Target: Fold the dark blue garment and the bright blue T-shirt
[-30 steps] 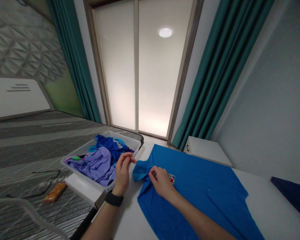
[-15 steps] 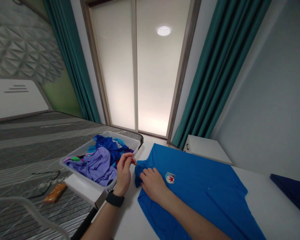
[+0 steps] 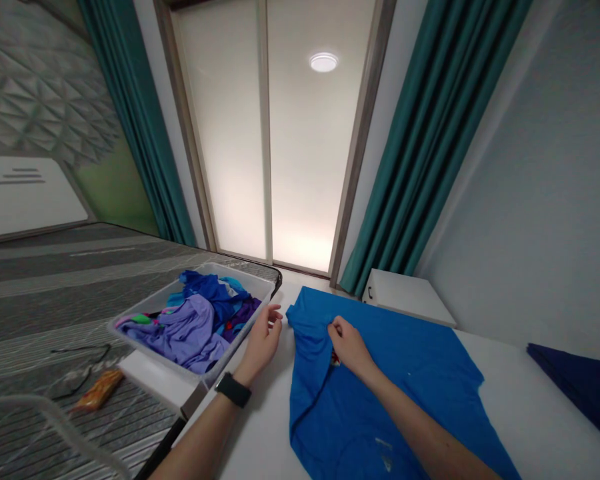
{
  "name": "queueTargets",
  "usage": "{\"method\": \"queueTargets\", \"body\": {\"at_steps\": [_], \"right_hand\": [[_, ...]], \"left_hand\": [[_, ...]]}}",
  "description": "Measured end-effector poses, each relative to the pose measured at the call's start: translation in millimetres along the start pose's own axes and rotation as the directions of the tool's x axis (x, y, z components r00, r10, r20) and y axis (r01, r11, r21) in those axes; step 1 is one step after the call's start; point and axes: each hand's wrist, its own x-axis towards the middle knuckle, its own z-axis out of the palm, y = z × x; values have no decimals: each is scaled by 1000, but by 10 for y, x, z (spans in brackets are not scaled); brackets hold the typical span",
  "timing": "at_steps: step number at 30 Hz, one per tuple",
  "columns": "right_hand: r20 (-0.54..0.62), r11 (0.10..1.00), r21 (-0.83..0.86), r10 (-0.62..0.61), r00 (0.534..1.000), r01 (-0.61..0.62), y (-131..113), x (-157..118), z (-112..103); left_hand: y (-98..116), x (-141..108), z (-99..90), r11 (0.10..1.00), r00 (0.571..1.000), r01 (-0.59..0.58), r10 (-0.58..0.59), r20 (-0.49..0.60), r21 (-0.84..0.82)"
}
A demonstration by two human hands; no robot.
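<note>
Left hand [image 3: 265, 339] and right hand [image 3: 351, 345] are at different work: the left hangs with fingers loosely curled, gripping nothing that shows, just off the edge of the shirt, while the right pinches a bit of its cloth between thumb and fingers. Farthest left of the clothes, a translucent plastic bin [image 3: 264, 283] holds a loose heap, among it a lavender garment [image 3: 197, 327] and a royal-blue garment [image 3: 211, 293], all crumpled and, by the look of it, yet to be dealt with. Next comes the blue T-shirt [image 3: 407, 407], spread on a white table [image 3: 260, 430]. Its left side is turned inward in a rough flap running down from the right hand, partly covering a small chest badge [image 3: 335, 359]; the middle and right side lie mostly flat and unfolded, so the folding seems barely begun. At far right, a navy garment [image 3: 577, 387] lies in a neat, flat shape, apparently already folded.
</note>
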Motion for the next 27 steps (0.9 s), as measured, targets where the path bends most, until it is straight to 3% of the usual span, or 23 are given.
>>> {"method": "queueTargets", "body": {"at_steps": [3, 6, 10, 13, 23, 27], "right_hand": [[18, 963, -266, -26, 1000, 30, 165, -86, -6], [-2, 933, -352, -86, 996, 80, 238, -155, 24], [-68, 949, -283, -167, 984, 142, 259, -202, 60], [-83, 967, -214, -160, 984, 139, 265, -218, 64], [61, 966, -242, -76, 995, 89, 238, -23, 35], [77, 968, -217, -116, 990, 130, 122, 108, -18]], "left_hand": [[-97, 127, 89, 977, 989, -44, 12, 150, 210], [-153, 292, 172, 924, 975, -88, 3, 224, 372], [-191, 471, 298, 912, 959, -112, -4, 284, 394], [-217, 504, 373, 918, 949, -118, -8, 315, 378], [-257, 399, 336, 928, 945, -151, 34, 324, 341], [-282, 396, 332, 918, 952, -127, 6, 307, 375]]}}
